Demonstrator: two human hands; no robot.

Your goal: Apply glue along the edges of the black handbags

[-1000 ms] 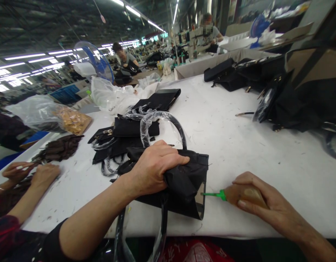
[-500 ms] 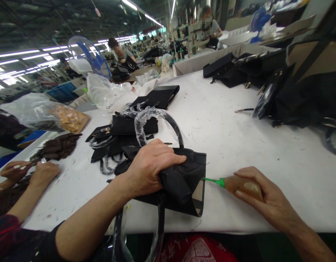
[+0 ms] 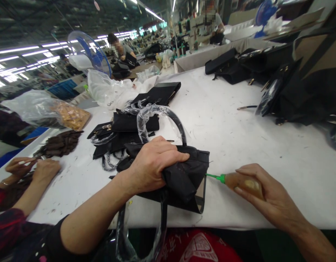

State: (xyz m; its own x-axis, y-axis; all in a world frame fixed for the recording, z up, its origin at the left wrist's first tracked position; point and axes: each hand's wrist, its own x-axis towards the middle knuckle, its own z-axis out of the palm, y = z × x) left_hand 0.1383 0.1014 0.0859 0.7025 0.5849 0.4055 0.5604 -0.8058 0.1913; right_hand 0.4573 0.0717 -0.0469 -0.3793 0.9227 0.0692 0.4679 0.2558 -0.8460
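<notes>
A black handbag (image 3: pixel 181 178) lies on its side at the table's front edge, its open end facing right. My left hand (image 3: pixel 154 163) is closed on the bag's black lining, thumb pressed on top. One bag handle (image 3: pixel 174 118), partly wrapped in clear plastic, arches up behind that hand; the other handle (image 3: pixel 163 214) hangs over the table edge. In my right hand (image 3: pixel 262 189) is a brownish glue bottle (image 3: pixel 245 185) with a thin green nozzle (image 3: pixel 213 176). The nozzle's tip is at the rim of the bag's open end; whether it touches cannot be told.
Several black bag pieces (image 3: pixel 135 122) lie behind the left hand. More black bags (image 3: pixel 290 87) are heaped at the right. A co-worker's hands (image 3: pixel 44 171) handle dark brown strips (image 3: pixel 60 143) at the left. Plastic bags (image 3: pixel 110 89) and a blue fan (image 3: pixel 93 54) stand farther back.
The view has shifted slightly. Both hands keep their holds, and the nozzle stays at the bag's rim with hardly any movement.
</notes>
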